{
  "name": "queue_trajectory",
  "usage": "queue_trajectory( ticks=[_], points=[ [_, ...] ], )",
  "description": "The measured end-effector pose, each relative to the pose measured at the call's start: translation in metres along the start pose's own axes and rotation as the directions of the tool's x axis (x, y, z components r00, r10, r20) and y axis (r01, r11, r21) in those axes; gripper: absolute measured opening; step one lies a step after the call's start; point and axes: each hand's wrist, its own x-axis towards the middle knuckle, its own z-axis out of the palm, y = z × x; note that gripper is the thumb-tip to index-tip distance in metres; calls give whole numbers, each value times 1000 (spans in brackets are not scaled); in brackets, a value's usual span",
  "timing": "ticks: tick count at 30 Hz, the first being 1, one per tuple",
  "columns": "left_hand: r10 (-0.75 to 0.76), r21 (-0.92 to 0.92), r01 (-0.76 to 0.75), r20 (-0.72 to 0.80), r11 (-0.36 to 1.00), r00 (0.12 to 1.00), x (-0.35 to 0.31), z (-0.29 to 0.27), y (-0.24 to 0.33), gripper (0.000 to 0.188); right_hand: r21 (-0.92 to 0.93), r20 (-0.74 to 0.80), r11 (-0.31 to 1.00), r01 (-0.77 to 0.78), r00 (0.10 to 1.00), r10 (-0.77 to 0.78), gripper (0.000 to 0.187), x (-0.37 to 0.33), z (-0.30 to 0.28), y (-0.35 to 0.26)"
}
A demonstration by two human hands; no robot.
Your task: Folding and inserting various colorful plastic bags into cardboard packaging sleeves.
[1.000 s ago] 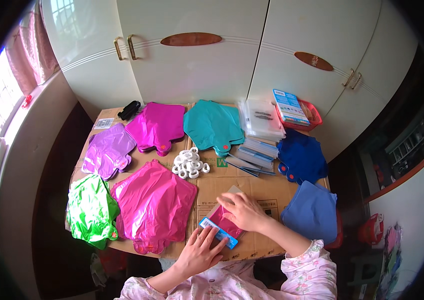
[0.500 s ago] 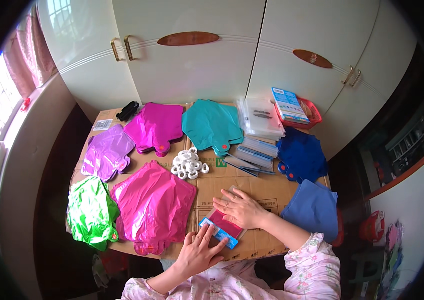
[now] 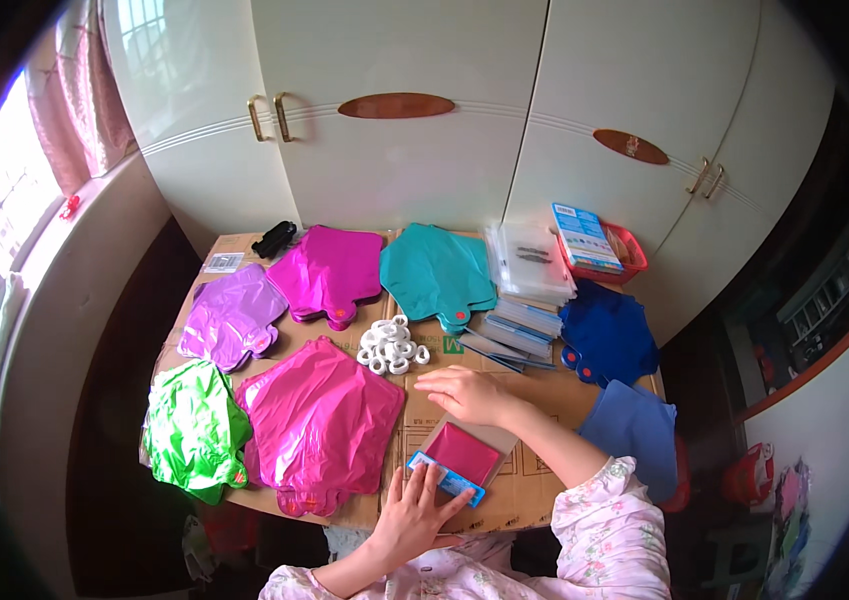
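Note:
A clear plastic bag [image 3: 494, 438] lies on the cardboard near the front edge. Inside it shows a folded dark pink foil piece [image 3: 466, 455], with a blue card [image 3: 464, 486] across its near end. My left hand [image 3: 416, 510] rests on the card, fingers spread and pressing down. Above the bag's far end hovers my right hand [image 3: 466, 393], fingers stretched toward the left and nothing seen in them; its palm is turned away. Left of the bag sits a stack of flat pink foil pieces [image 3: 324, 420] with rounded tabs. A pile of white rings [image 3: 384, 345] lies beyond.
More flat foil stacks lie around: green [image 3: 196, 425], purple [image 3: 231, 315], magenta [image 3: 324, 270], teal [image 3: 434, 270], dark blue [image 3: 609, 335] and lighter blue [image 3: 629, 430]. Packets [image 3: 516, 325] and clear bags [image 3: 532, 268] are piled at the back, near a red basket [image 3: 634, 262]. Cabinets stand behind.
My right hand has lifted off the bag and moved away toward its far end, uncovering the pink foil. My left hand stays on the blue card. The whole view has shifted slightly.

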Motion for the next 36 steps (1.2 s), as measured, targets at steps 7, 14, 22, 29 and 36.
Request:
queue_trajectory(
  ticks=[7, 14, 22, 29, 36],
  points=[
    [2, -46, -2, -3, 999, 1000, -1, 2, -2, 77, -54, -269, 992, -116, 958, 98, 12, 30, 26, 28],
    [8, -29, -8, -18, 1000, 1000, 2, -1, -4, 77, -310, -259, 949, -49, 965, -35, 7, 46, 45, 19],
    [-18, -54, 16, -48, 998, 999, -2, 5, -3, 76, -338, -122, 931, -138, 987, 102, 10, -18, -9, -26],
    [-17, -57, 14, -62, 998, 998, -1, 11, -2, 73, 86, -44, 904, -419, 905, 424, 20, -87, -6, -14],
    [-20, -32, 18, -49, 999, 999, -1, 11, -2, 72, 219, 38, 795, -566, 819, 573, 39, -75, -9, -22]
  ],
)
